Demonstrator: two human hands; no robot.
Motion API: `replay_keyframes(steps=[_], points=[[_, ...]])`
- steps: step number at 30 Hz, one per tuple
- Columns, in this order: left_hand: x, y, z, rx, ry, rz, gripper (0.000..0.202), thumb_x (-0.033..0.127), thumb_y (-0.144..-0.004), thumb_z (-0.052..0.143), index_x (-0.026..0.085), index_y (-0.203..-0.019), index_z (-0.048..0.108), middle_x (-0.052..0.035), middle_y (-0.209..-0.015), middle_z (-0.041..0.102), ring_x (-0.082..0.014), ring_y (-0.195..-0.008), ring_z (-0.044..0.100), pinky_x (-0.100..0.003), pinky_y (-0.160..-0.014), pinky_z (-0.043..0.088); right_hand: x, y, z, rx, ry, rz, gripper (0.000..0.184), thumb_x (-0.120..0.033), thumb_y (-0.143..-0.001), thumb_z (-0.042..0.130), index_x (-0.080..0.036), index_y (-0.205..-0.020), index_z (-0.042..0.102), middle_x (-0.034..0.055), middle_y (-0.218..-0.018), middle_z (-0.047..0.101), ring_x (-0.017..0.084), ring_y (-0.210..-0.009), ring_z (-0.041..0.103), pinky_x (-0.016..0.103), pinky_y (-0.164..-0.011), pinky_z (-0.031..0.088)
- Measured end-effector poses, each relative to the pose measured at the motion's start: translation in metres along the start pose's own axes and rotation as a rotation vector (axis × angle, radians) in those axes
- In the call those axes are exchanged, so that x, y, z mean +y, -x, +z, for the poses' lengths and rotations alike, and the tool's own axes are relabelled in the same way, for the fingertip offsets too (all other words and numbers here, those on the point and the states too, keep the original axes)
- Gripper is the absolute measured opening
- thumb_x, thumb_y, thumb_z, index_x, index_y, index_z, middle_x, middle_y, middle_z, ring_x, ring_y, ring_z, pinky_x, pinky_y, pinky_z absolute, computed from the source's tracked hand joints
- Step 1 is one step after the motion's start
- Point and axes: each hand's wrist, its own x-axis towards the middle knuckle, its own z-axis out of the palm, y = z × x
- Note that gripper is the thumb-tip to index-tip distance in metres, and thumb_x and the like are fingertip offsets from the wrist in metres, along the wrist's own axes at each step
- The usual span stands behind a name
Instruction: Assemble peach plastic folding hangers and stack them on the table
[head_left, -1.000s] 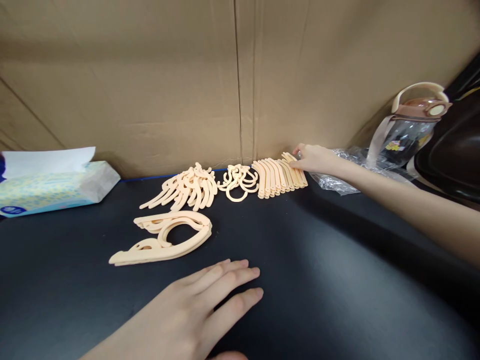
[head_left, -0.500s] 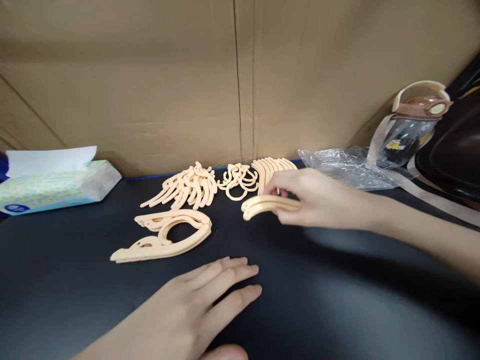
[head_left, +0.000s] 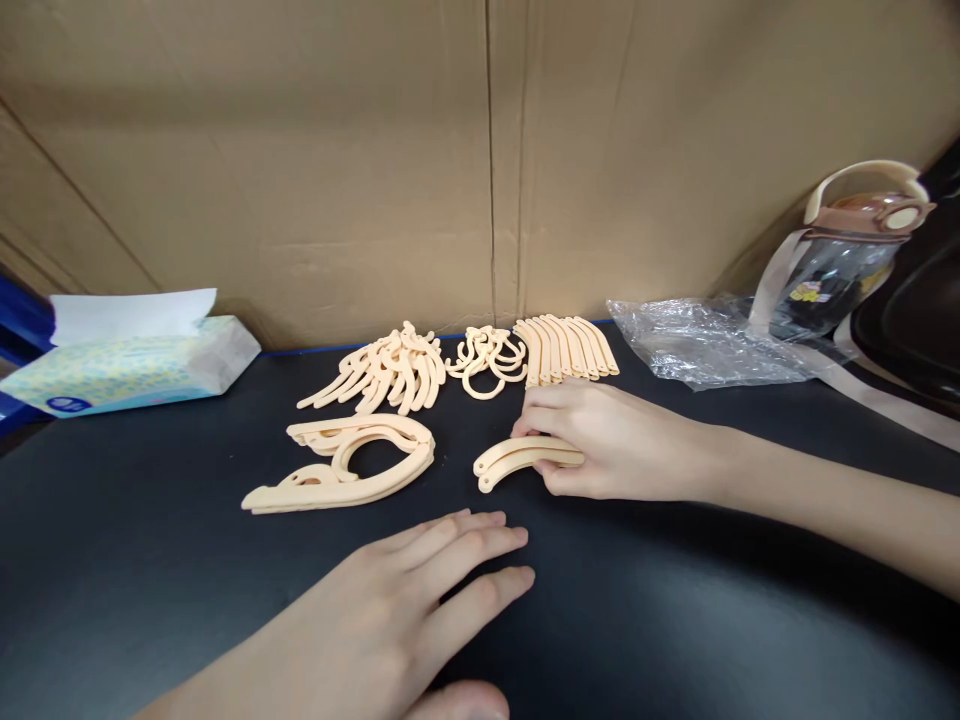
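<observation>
My right hand (head_left: pixel 592 440) is closed around two curved beige hanger arms (head_left: pixel 517 460), low over the dark table; their holed ends stick out to the left. My left hand (head_left: pixel 420 590) rests with fingers stretched and apart at the front, holding nothing. Folded beige hangers (head_left: pixel 390 480) lie on the left, beyond my left hand. Behind them is a pile of loose hanger arms (head_left: pixel 390 370). A small heap of beige hooks (head_left: pixel 487 360) lies beside it. Further right, more curved arms (head_left: pixel 566 350) are lined up in a row.
A tissue pack (head_left: pixel 150 365) lies at the left. Crumpled clear plastic (head_left: pixel 697 340) is at the back right, next to a strapped water bottle (head_left: pixel 844 270). A cardboard wall (head_left: pixel 360 180) closes off the back of the black table (head_left: pixel 187 570).
My right hand has come nearer and lower with the two hanger arms, away from the row at the back. The left hand stays nearly still. The view has shifted slightly.
</observation>
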Motion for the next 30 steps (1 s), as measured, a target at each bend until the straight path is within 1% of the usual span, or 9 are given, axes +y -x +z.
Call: replay_keyframes(steps=[3,9,13,18,20,23,26,28,30], points=[[0.0,-0.001,-0.001,-0.05,-0.041,0.018,0.042,0.045,-0.098,0.049,0.019,-0.128,0.062,-0.0065,-0.136,0.063,-0.0239,-0.116,0.065,-0.035,-0.096,0.055,0.001,0.0,0.002,-0.001,0.022,-0.026,0.016,-0.012,-0.081,0.057,-0.013,-0.091,0.07,0.0029,-0.085,0.061,0.016,-0.076,0.057,0.03,-0.07,0.04],[-0.001,0.001,-0.002,-0.05,-0.015,-0.006,0.043,0.045,-0.098,0.048,0.022,-0.133,0.057,-0.0038,-0.14,0.059,-0.0203,-0.122,0.061,-0.031,-0.103,0.05,0.001,0.001,0.006,0.017,0.077,-0.048,0.02,-0.014,-0.085,0.057,-0.014,-0.1,0.071,0.0042,-0.088,0.063,0.019,-0.084,0.058,0.035,-0.081,0.039],[-0.001,0.001,-0.003,-0.041,-0.029,0.008,0.041,0.044,-0.099,0.047,0.019,-0.129,0.061,-0.0056,-0.135,0.063,-0.0219,-0.118,0.064,-0.032,-0.098,0.054,0.001,0.0,0.008,0.05,0.117,-0.072,0.021,-0.015,-0.087,0.058,-0.014,-0.103,0.071,0.0052,-0.091,0.064,0.02,-0.086,0.059,0.037,-0.083,0.039],[0.001,-0.004,-0.005,-0.035,-0.07,0.021,0.04,0.044,-0.098,0.047,0.02,-0.127,0.062,-0.0052,-0.133,0.065,-0.0223,-0.115,0.065,-0.034,-0.097,0.055,0.0,0.007,0.004,0.151,0.179,-0.12,0.035,-0.025,-0.091,0.058,-0.013,-0.124,0.062,0.0106,-0.111,0.062,0.023,-0.09,0.058,0.037,-0.081,0.043],[0.002,-0.004,-0.005,-0.035,-0.075,0.015,0.04,0.044,-0.097,0.05,0.02,-0.128,0.06,-0.0044,-0.134,0.064,-0.0224,-0.117,0.064,-0.035,-0.099,0.054,0.0,0.014,0.001,0.167,0.181,-0.13,0.032,-0.025,-0.093,0.055,-0.015,-0.123,0.062,0.0105,-0.114,0.061,0.024,-0.094,0.058,0.038,-0.083,0.043],[0.001,-0.004,-0.008,-0.004,-0.08,-0.009,0.037,0.039,-0.098,0.049,0.02,-0.129,0.059,-0.0046,-0.133,0.064,-0.0229,-0.12,0.061,-0.037,-0.103,0.051,0.001,0.031,0.0,0.199,0.184,-0.143,0.024,-0.023,-0.095,0.051,-0.017,-0.115,0.065,0.0086,-0.111,0.062,0.022,-0.095,0.058,0.037,-0.085,0.044],[-0.012,-0.004,-0.017,0.059,-0.154,-0.091,0.032,0.031,-0.101,0.044,0.021,-0.128,0.057,-0.0044,-0.13,0.065,-0.0207,-0.12,0.059,-0.034,-0.104,0.048,0.005,0.049,0.003,0.249,0.221,-0.158,0.02,-0.022,-0.097,0.05,-0.017,-0.109,0.065,0.0074,-0.108,0.064,0.02,-0.092,0.058,0.035,-0.083,0.043],[-0.031,-0.006,-0.025,0.081,-0.241,-0.142,0.03,0.025,-0.102,0.04,0.021,-0.123,0.06,-0.0045,-0.125,0.066,-0.0197,-0.118,0.059,-0.033,-0.103,0.047,0.009,0.059,0.006,0.279,0.23,-0.186,0.02,-0.019,-0.098,0.048,-0.017,-0.11,0.064,0.0066,-0.106,0.065,0.018,-0.092,0.06,0.035,-0.086,0.042],[-0.058,-0.009,-0.033,0.054,-0.348,-0.17,0.032,0.023,-0.101,0.035,0.017,-0.117,0.062,-0.0089,-0.12,0.066,-0.0238,-0.111,0.061,-0.038,-0.097,0.049,0.012,0.067,0.009,0.302,0.204,-0.184,0.019,-0.016,-0.097,0.049,-0.017,-0.109,0.064,0.0055,-0.104,0.066,0.016,-0.091,0.061,0.035,-0.088,0.04]])
